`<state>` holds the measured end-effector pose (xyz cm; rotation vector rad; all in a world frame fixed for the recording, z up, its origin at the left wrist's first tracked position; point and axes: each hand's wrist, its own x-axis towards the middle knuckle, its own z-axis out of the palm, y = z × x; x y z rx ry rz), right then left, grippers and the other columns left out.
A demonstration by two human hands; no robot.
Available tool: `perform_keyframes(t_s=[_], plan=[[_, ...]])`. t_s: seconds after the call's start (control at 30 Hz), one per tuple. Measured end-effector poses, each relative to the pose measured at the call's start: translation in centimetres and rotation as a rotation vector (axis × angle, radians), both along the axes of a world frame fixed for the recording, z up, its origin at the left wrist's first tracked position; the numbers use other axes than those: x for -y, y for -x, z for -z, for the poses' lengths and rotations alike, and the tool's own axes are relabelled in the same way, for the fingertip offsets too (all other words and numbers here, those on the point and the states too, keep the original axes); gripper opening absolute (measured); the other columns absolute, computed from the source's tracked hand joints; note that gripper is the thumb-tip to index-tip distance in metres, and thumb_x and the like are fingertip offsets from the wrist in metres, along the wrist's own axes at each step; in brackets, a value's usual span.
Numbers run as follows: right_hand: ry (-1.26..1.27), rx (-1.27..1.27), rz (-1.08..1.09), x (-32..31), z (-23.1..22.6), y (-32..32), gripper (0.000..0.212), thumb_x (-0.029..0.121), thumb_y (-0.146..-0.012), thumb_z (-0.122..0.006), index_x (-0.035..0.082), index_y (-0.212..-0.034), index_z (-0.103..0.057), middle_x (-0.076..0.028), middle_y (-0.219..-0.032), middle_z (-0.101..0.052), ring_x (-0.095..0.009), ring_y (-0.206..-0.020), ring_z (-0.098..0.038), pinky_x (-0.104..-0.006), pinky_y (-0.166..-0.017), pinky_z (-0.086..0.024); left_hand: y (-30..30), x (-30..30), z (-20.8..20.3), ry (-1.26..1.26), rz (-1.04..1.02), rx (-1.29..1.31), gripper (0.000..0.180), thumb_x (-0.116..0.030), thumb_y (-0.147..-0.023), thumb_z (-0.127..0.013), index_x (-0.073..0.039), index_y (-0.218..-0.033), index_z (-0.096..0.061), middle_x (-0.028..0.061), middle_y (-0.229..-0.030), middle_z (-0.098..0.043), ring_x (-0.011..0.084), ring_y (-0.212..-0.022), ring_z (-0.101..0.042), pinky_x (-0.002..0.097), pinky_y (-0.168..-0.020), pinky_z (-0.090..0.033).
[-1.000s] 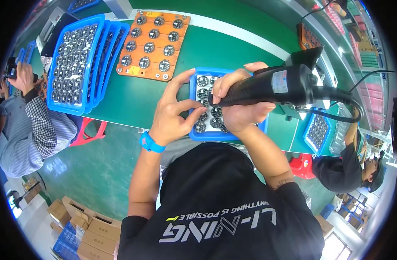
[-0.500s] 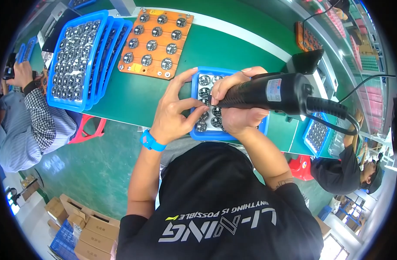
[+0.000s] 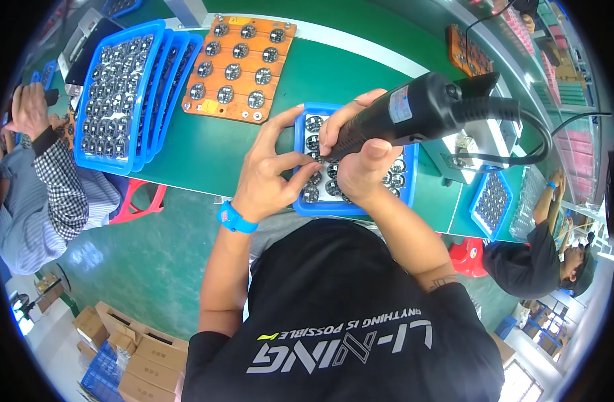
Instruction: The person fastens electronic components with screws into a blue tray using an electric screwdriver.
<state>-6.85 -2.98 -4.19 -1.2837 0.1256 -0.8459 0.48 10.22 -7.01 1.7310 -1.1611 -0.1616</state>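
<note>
A blue tray in front of me holds rows of small round circuit boards on a white liner. My left hand reaches in over its left side, with thumb and index finger pinched at one round board, which the fingertips mostly hide. My right hand grips a black corded electric screwdriver, tilted with its cable end up and to the right. Its front end points down at the pinched board, close to my left fingertips. Whether the tip touches the board is hidden.
Beyond the tray lies an orange fixture board bearing several round boards. Overlapping blue trays full of boards stand at left. The screwdriver's cable loops past a metal box; another blue tray sits at right. Co-workers are on both sides.
The screwdriver's cable end has swung away from me and its tilt has changed, uncovering boards at the tray's right side. My right thumb has shifted along it. My left hand stays nearly still.
</note>
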Motion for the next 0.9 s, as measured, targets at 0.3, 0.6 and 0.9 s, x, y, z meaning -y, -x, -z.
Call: perform_keyframes(t_s=[0.3,0.6,0.9], plan=[[0.01,-0.093,0.236,2.2,-4.9,2.9,0.107,0.091,-0.075,-0.033,0.002,-0.134,-0.032,-0.01,-0.058,-0.052,-0.018,-0.042,-0.047,-0.031,-0.046,-0.045,0.0,0.3,-0.2,-0.012,0.039,-0.019,0.011,-0.007,-0.068,-0.08,-0.004,-0.079,-0.076,0.0229,-0.139,-0.051,0.0385,-0.125,-0.053,0.0458,-0.102,-0.044],[0.271,0.064,0.801,12.1,-7.8,11.6,0.085,0.082,-0.088,-0.028,0.005,-0.121,-0.039,-0.011,-0.059,-0.054,-0.021,-0.044,-0.047,-0.0312,-0.045,-0.041,0.1,0.4,-0.7,-0.036,0.054,0.003,0.006,-0.005,-0.074,-0.075,-0.001,-0.079,-0.075,0.0266,-0.138,-0.049,0.0394,-0.125,-0.052,0.0458,-0.103,-0.042],[0.264,-0.022,0.758,13.6,-5.6,12.0,0.076,0.077,-0.091,-0.031,0.007,-0.121,-0.039,-0.01,-0.06,-0.051,-0.02,-0.046,-0.047,-0.0327,-0.048,-0.041,0.4,0.7,-0.6,-0.033,0.052,-0.036,0.009,-0.007,-0.077,-0.069,0.001,-0.078,-0.073,0.0276,-0.139,-0.049,0.0397,-0.128,-0.05,0.0475,-0.105,-0.039]])
